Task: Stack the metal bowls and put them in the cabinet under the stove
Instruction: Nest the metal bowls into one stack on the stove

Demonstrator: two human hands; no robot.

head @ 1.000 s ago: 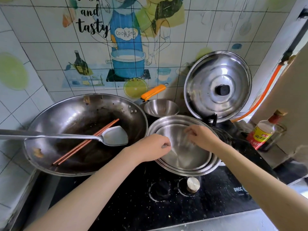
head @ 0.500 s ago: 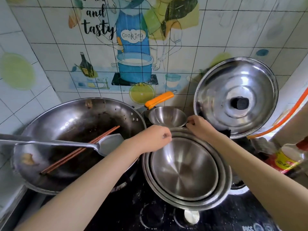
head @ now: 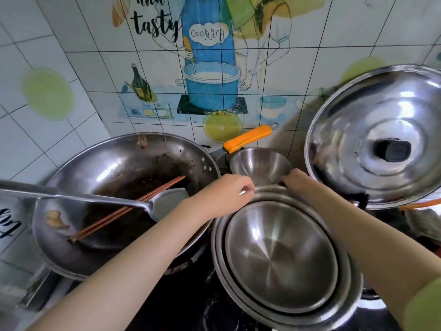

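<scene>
Several metal bowls sit nested in one stack on the black stove, right of centre. Just behind the stack stands a small metal bowl, apart from it. My left hand is curled at the stack's far left rim, fingers pinched on the metal edge. My right hand presses against the small bowl's near right side, its fingertips hidden behind the bowl's wall. Both forearms reach in from the bottom of the view.
A big dirty wok with a metal spatula and wooden chopsticks fills the left. A large steel lid leans on the wall at right. An orange pan handle pokes out behind the small bowl.
Both hands left the inside of the top bowl and went to the stack's far rim, by the small bowl. The view has dropped closer to the stove.
</scene>
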